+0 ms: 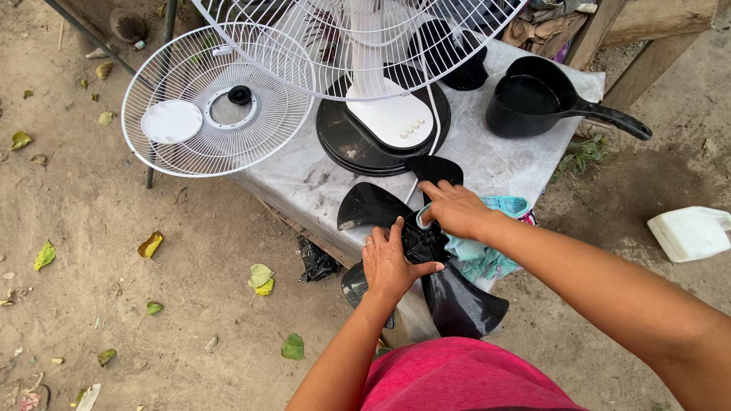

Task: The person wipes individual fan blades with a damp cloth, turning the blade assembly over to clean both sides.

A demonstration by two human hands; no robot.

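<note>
The left hand (390,262) grips the black fan blade (457,301), hiding its hub. The right hand (455,208) presses one teal cloth (487,255) on it. Beyond the hands, two white grilles (198,106); the upper is cut off.

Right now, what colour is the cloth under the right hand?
Light teal cloth, head view.

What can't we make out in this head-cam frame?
- Hub of the black fan blade: covered by the left hand and right hand.
- Teal cloth: mostly under the right hand and forearm.
- Rear fan guard: cut off by the top edge.
- Fan base buttons: too small to read.
- Black pot contents: too dark to tell.
</note>
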